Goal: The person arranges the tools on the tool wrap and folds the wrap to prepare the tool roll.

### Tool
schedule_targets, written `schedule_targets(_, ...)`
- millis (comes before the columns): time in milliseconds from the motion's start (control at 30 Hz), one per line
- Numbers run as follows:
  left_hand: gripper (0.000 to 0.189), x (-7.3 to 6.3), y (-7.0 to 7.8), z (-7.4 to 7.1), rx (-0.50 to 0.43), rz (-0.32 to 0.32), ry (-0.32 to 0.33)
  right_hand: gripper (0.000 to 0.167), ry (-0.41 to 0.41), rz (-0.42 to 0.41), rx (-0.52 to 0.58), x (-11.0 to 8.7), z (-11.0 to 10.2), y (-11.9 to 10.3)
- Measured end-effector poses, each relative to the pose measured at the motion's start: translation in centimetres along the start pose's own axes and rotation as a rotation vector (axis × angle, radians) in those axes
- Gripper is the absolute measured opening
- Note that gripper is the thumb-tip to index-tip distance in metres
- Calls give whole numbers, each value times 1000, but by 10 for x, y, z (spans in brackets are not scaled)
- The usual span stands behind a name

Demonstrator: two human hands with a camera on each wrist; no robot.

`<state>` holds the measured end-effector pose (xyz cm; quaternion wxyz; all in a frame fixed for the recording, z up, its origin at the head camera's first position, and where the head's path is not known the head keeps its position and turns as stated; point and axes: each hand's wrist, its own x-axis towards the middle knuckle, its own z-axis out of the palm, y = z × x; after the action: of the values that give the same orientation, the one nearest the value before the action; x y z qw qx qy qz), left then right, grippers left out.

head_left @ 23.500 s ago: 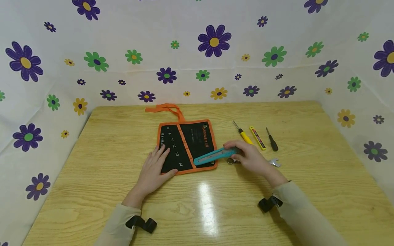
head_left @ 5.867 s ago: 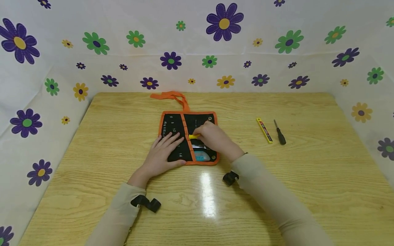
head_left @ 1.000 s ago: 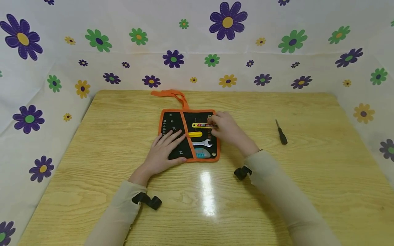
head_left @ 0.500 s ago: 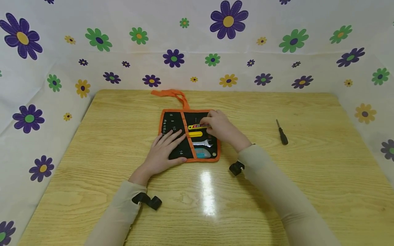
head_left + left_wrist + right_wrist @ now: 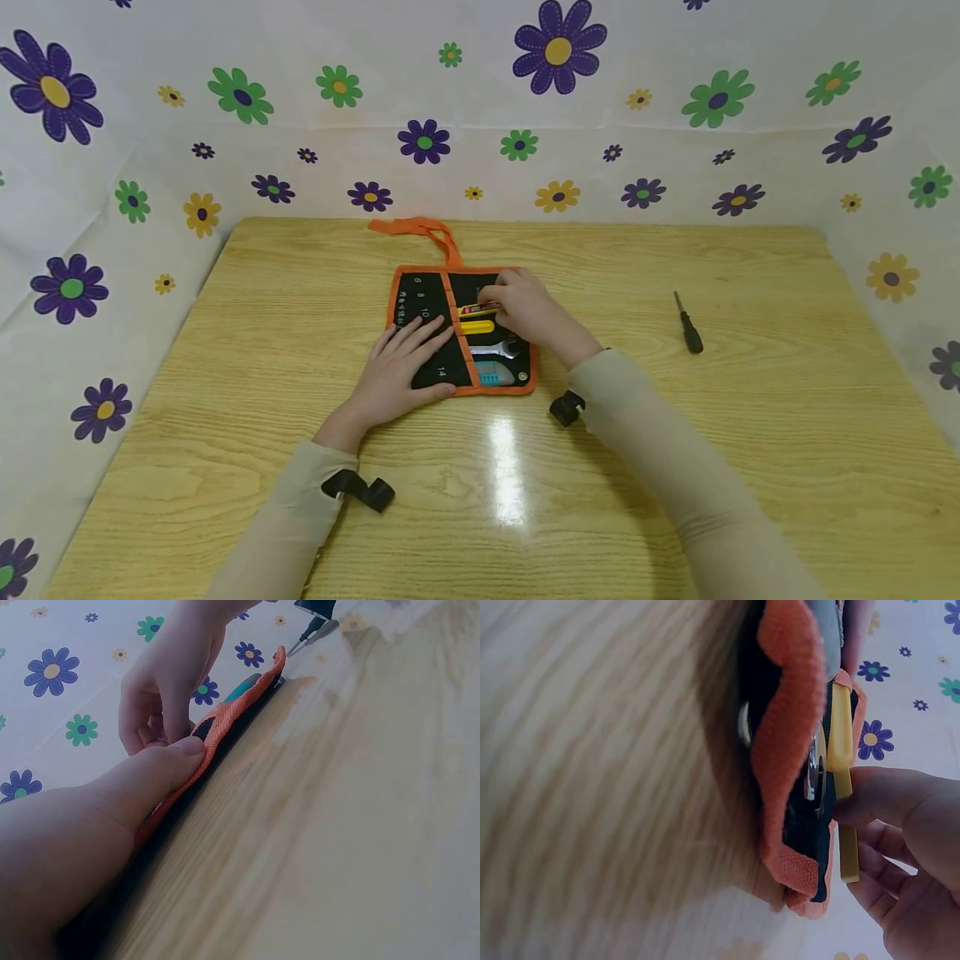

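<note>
A black tool pouch (image 5: 429,287) with orange trim lies unfolded on the table. My left hand (image 5: 393,362) lies spread over its numbered left panel; in the left wrist view, the thumb (image 5: 169,769) rests on the orange edge. My right hand (image 5: 532,317) pinches a slim yellow blade case (image 5: 472,311) with a red and black label, its left end at the pocket seam. In the right wrist view, thumb and fingers hold the case (image 5: 848,851) from either side. Below it, a yellow handle (image 5: 477,327), an open-end wrench (image 5: 495,350) and a turquoise utility knife (image 5: 495,375) sit in pockets.
A black-handled screwdriver (image 5: 690,333) lies on the wooden table (image 5: 750,417), right of the pouch. Orange tie straps (image 5: 420,227) stretch from the pouch's top edge towards the back. A flower-patterned cloth (image 5: 300,92) hangs behind the table and along its sides.
Earlier the blade case lay on the table; over the last second my right hand moved it left to the pocket seam. Knife, wrench and yellow-handled screwdriver went into pockets before. The left hand stayed put.
</note>
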<state>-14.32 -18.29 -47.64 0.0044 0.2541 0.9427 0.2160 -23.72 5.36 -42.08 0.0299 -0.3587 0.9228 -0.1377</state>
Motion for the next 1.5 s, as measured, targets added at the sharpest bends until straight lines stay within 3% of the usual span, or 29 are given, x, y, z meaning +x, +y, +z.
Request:
schedule_targets(233, 81, 0, 1, -1, 1, -8, -8, 28, 41, -1, -21, 5, 1, -1)
schedule_targets(400, 81, 1, 1, -2, -8, -4, -7, 28, 87, -46, -136, 10, 1, 0)
schedule_targets(600, 81, 1, 0, -2, -2, 1, 1, 26, 62, -69, -200, 13, -1, -1)
schedule_targets(900, 80, 0, -1, -2, 5, 2, 10, 23, -35, -67, -26, 14, 1, -4)
schedule_targets(1267, 80, -1, 0, -2, -3, 3, 5, 18, -35, -61, 99, 13, 5, -9)
schedule_targets(1367, 80, -1, -1, -1, 1, 6, 6, 19, -41, -40, 115, 10, 4, -6)
schedule_targets(1500, 80, -1, -1, 0, 11, 1, 5, 22, -72, 53, 156, 2, -1, 1)
